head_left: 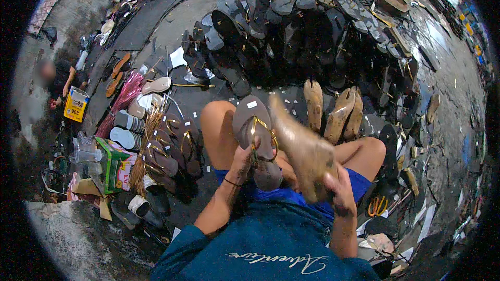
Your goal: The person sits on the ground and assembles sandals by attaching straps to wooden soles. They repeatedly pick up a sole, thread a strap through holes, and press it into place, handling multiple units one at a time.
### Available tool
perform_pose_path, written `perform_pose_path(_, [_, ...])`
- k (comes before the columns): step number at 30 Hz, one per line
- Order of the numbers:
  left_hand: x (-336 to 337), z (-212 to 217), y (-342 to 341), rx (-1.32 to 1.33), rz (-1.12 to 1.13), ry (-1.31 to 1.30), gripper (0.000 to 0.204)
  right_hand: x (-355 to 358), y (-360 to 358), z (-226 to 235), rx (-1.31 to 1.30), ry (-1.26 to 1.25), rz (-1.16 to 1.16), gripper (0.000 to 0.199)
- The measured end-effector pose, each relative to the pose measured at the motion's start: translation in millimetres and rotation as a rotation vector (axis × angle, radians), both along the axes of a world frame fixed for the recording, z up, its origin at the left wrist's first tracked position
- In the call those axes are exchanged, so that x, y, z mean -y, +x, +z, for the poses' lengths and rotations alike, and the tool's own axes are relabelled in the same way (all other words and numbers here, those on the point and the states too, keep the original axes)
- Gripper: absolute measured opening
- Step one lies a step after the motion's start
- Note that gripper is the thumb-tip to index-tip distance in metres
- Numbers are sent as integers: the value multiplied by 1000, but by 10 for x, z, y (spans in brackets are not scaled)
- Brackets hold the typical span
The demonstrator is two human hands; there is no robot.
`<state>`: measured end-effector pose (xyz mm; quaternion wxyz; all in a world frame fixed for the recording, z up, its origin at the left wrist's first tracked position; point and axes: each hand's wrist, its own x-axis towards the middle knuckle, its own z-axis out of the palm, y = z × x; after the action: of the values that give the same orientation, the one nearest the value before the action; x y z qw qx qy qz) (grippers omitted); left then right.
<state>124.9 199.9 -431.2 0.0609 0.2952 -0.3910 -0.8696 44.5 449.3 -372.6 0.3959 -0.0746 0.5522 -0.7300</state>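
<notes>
My left hand (241, 164) is closed around a brown thong sandal (245, 125) with gold straps and a small white sticker on its footbed. Below my fingers shows another brown sole end (267, 176); whether it is a second sandal I cannot tell. A worn wooden shoe last (307, 151), slightly blurred, slants up and left from my right hand (339, 190), which grips its thick end. Its tip is close to the sandal's right side. Beyond my knee several more wooden lasts (341, 114) stand on the floor. Gold-strapped sandals (161, 151) are grouped left of my knee.
Dark soles and sandal pieces (291, 36) form a large heap ahead. Along the left lie a straw bundle (151, 140), pink strands (122, 96), a green box (114, 164) and a yellow box (76, 104) near another person. Scraps litter the right side.
</notes>
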Motion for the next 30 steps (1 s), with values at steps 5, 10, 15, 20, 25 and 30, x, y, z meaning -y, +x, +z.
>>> perform_pose_path(5, [196, -322, -52, -140, -38, 152, 64, -14, 430, 296, -193, 269, 142, 58])
perform_pose_path(10, [-179, -276, 271, -232, 91, 365, 86, 460, 652, 217, -880, 507, 166, 60])
perform_pose_path(15, [-199, -352, 416, -400, 197, 570, 90, 464, 698, 295, -895, 533, 207, 64])
perform_pose_path(20, [-83, -253, 320, -333, 83, 330, 91, 607, 677, 151, -960, 521, 199, 65])
perform_pose_path(25, [-271, -275, 301, -198, 193, 374, 91, 626, 649, 109, -969, 542, 124, 65])
perform_pose_path(30, [-205, -271, 328, -104, 186, 107, 89, 987, 685, -97, -1101, 508, 10, 60])
